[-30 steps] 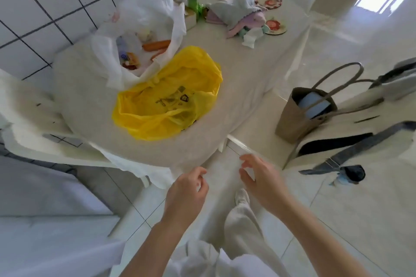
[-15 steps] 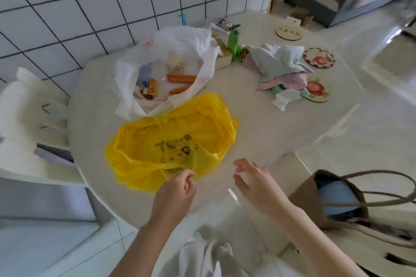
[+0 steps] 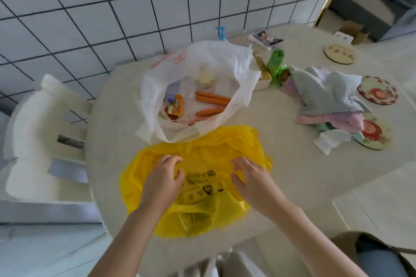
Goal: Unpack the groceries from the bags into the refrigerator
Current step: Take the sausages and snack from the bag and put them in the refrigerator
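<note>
Resting on yellow bag (image 3: pixel 202 209): left hand (image 3: pixel 163 183), right hand (image 3: pixel 252 179), fingers curled, grip holding nothing.

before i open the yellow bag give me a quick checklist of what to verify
1. Both hands on the yellow bag: ok, left hand and right hand rest on its top.
2. Firm pinch on the plastic: cannot tell.
3. Bag fully on the table: ok.
4. Bag's mouth found: not ok, it lies bunched shut.
5. Contents known: cannot tell, plastic hides them.
6. White bag out of the way: not ok, it touches the yellow one.
</note>
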{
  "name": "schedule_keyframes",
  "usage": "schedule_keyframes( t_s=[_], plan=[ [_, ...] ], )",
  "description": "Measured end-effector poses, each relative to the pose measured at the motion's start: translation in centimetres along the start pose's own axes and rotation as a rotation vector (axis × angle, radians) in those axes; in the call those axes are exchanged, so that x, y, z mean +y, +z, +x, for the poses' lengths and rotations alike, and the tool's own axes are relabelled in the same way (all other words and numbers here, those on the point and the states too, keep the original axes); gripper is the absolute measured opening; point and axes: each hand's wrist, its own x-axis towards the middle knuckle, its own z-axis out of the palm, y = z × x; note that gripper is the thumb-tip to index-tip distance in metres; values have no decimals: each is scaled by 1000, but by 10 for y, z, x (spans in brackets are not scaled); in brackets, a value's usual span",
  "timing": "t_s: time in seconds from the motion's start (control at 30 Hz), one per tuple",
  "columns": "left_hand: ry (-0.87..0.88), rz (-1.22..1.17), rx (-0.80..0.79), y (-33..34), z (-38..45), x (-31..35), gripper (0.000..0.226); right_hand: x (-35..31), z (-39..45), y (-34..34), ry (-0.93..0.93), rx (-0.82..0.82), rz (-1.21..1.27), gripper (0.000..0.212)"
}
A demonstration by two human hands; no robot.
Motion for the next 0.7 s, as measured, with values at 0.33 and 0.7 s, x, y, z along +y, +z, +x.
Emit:
schedule_keyframes(
  t_s=[0.33, 0.7],
  plan=[
    [4, 91, 35, -5, 67, 3, 29, -2, 92, -12, -146, -116, -53, 32],
    [264, 443, 45, -14, 164, -13, 34, 4, 211, -37, -230, -186, -190, 37]
  ],
)
